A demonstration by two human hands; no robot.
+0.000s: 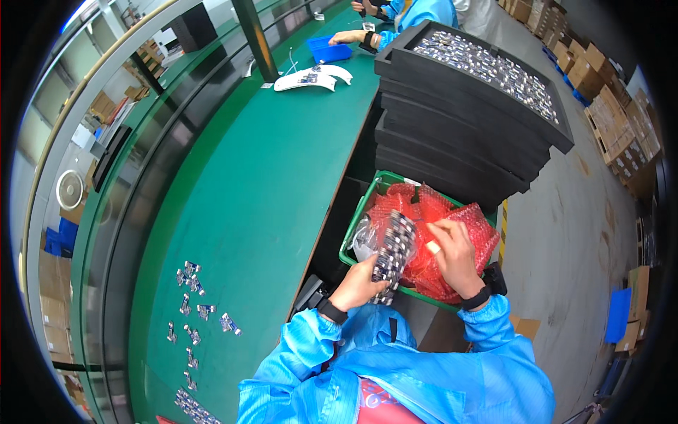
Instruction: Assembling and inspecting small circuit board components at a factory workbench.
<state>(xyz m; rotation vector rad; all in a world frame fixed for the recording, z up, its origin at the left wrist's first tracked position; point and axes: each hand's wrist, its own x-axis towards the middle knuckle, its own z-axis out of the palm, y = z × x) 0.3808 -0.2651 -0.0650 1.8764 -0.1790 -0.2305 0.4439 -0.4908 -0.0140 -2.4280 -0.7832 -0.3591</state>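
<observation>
My left hand (358, 285) grips a panel of small circuit boards (393, 254), tilted upright over a green crate (351, 237). To its right, my right hand (456, 256) hovers over red bubble wrap (482, 232) in the crate, fingers bent and thumb apart. Nothing shows between them; a pale covering or piece sits at the thumb tip. Clear plastic wrap (365, 239) lies by the panel's left side. Loose small circuit boards (205, 311) are scattered on the green table (247, 212) at left, with another strip of boards (195, 408) at the near edge.
Black trays (452, 138) stand stacked beyond the crate, the top one full of small metallic parts (487, 67). Across the table, a co-worker's hand (347, 37) reaches to a blue bin (328, 49) near white curved pieces (305, 79). Cardboard boxes (590, 74) stand at right.
</observation>
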